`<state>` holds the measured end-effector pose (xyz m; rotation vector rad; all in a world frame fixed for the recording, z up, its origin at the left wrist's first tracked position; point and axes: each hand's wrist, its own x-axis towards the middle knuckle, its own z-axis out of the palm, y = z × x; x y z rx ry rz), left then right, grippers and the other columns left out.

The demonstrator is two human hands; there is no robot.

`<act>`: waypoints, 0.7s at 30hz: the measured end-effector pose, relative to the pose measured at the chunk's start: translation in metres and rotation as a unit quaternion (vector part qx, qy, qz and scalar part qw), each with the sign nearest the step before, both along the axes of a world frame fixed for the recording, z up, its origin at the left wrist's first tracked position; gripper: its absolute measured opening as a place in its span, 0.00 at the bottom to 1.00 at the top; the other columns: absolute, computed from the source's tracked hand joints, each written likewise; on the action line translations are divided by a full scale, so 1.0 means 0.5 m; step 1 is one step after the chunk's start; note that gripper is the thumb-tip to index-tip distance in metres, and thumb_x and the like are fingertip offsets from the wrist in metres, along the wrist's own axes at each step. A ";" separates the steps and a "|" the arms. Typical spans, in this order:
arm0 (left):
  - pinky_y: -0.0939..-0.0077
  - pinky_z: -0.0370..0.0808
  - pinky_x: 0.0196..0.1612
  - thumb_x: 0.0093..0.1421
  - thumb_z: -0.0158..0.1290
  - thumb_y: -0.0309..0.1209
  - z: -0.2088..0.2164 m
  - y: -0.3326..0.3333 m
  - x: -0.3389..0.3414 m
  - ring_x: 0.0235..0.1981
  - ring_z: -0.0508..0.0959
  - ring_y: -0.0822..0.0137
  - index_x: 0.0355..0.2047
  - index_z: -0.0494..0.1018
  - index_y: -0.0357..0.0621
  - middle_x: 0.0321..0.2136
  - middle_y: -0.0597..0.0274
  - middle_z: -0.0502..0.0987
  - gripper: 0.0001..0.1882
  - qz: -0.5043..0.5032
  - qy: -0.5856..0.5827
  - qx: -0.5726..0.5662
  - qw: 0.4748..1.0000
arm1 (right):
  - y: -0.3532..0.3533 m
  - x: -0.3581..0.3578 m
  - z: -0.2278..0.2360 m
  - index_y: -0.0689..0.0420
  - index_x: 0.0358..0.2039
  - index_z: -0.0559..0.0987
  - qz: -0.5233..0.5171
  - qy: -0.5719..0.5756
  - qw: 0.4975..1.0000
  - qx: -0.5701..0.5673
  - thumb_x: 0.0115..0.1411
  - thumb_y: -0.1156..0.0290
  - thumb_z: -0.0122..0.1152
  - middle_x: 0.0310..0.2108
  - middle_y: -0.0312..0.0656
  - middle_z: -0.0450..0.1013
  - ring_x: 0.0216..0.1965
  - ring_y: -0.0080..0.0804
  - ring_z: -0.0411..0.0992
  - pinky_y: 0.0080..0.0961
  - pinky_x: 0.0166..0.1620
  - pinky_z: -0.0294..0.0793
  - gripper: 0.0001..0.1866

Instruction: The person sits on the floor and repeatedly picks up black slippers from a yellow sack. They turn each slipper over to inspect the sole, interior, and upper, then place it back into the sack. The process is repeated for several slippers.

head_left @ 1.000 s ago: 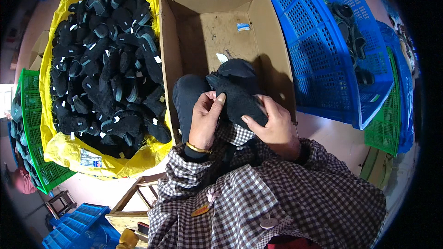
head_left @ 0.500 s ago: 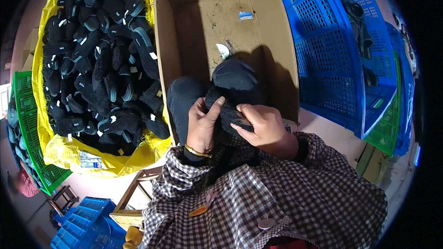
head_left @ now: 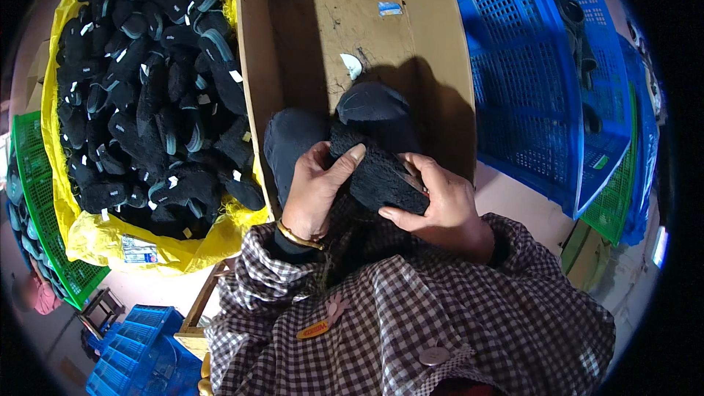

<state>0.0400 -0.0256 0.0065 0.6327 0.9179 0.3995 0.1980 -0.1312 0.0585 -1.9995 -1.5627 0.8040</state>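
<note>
Over my lap I hold a black fleecy shoe upper (head_left: 381, 180), its fuzzy side facing up. My left hand (head_left: 314, 194) is closed on its left end, the thumb lying on top. The right hand (head_left: 449, 202) pinches its right end between thumb and fingers. A slim dark piece with a red spot shows by the right fingers; whether it is a small tool or part of the upper I cannot tell. To the left, a yellow woven sack (head_left: 172, 258) is filled with similar black fleecy uppers (head_left: 158, 95) with grey trim and white tags.
A cardboard box (head_left: 249, 66) stands open in front of my knees, holding a white scrap (head_left: 351, 66), a small blue-and-white packet (head_left: 389, 8) and loose threads. Blue plastic crates (head_left: 521, 103) stand at the right. A green crate (head_left: 44, 198) and another blue crate (head_left: 136, 348) are on the left.
The upper has been turned and spread, so more of its fuzzy surface shows. My hands have moved slightly apart, the right one a little to the right. The view has shifted slightly.
</note>
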 end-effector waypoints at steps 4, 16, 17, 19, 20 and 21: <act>0.78 0.71 0.45 0.58 0.58 0.31 0.014 0.016 -0.010 0.39 0.75 0.70 0.48 0.65 0.26 0.38 0.58 0.75 0.23 -0.058 0.021 -0.011 0.998 | -0.007 -0.036 -0.010 0.65 0.48 0.70 0.031 -0.071 0.993 0.091 0.47 0.66 0.68 0.38 0.52 0.75 0.35 0.43 0.77 0.29 0.38 0.78 0.29; 0.66 0.69 0.30 0.52 0.57 0.25 0.032 0.014 -0.058 0.27 0.73 0.51 0.25 0.66 0.35 0.23 0.45 0.70 0.09 -0.149 0.239 0.461 0.841 | 0.036 -0.067 -0.089 0.63 0.41 0.71 -0.058 0.191 0.980 0.013 0.53 0.66 0.67 0.32 0.53 0.75 0.35 0.48 0.77 0.32 0.35 0.75 0.20; 0.63 0.69 0.30 0.51 0.56 0.24 0.033 0.015 -0.059 0.27 0.73 0.48 0.25 0.66 0.35 0.23 0.44 0.70 0.09 -0.153 0.235 0.499 0.820 | 0.041 -0.065 -0.097 0.64 0.42 0.71 -0.062 0.206 0.977 0.010 0.52 0.67 0.66 0.33 0.54 0.75 0.37 0.48 0.77 0.30 0.37 0.75 0.21; 0.57 0.70 0.32 0.45 0.56 0.24 0.035 0.018 -0.059 0.29 0.73 0.44 0.25 0.66 0.36 0.23 0.45 0.70 0.10 -0.167 0.238 0.526 0.799 | 0.050 -0.065 -0.119 0.66 0.44 0.70 -0.069 0.243 0.967 -0.003 0.52 0.69 0.66 0.35 0.56 0.75 0.39 0.46 0.77 0.29 0.39 0.74 0.22; 0.57 0.70 0.32 0.44 0.56 0.25 0.038 0.020 -0.056 0.29 0.73 0.45 0.25 0.66 0.36 0.24 0.45 0.70 0.10 -0.173 0.252 0.546 0.780 | 0.054 -0.065 -0.134 0.67 0.45 0.70 -0.073 0.266 0.961 -0.013 0.51 0.70 0.65 0.36 0.57 0.75 0.39 0.46 0.77 0.28 0.40 0.74 0.23; 0.57 0.71 0.33 0.43 0.56 0.25 0.043 0.020 -0.051 0.29 0.73 0.45 0.25 0.66 0.36 0.24 0.46 0.71 0.11 -0.180 0.265 0.566 0.759 | 0.060 -0.065 -0.144 0.67 0.46 0.70 -0.076 0.289 0.954 -0.022 0.51 0.71 0.65 0.36 0.57 0.74 0.40 0.45 0.77 0.28 0.40 0.74 0.23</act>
